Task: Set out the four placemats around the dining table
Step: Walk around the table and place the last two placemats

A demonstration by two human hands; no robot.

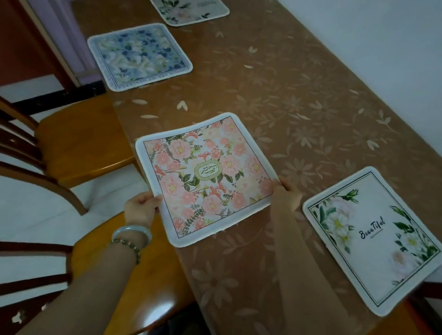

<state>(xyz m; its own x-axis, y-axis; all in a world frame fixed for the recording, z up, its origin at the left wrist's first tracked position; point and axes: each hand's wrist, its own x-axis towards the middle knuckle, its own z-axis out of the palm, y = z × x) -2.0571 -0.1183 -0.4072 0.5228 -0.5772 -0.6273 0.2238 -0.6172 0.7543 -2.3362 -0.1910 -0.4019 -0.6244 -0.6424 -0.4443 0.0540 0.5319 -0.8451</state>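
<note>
With three mats already lying flat on the dining table (290, 106), the step in hand looks like the last one: placing the pink floral placemat (207, 177) along the table's left side. The left hand (142, 208) pinches the mat's near-left edge, thumb on top and the other fingers curled beneath. The right hand (288, 195) grips the mat's right corner, its fingers (292, 187) curled over the rim. The mat sits at or just above the tabletop, with its far edge slightly bowed. Whether it is fully down cannot be told.

The blue floral placemat (140, 57) lies further along the same left side, well apart. The cream floral placemat (186, 2) lies at the far end, and the white placemat (374, 240) lies at the near right, near the right hand.

The next move probably calls for lowering the pink mat flat, squaring it to the table's left edge and letting go with both hands. That edge deserves care, since the mat's left corner comes right up to it and could overhang. There is open tabletop to the right and beyond the pink mat for sliding it inward. The wall (393, 49) runs close along the table's right side, and a chair seat (80, 137) stands tucked against the left.
</note>
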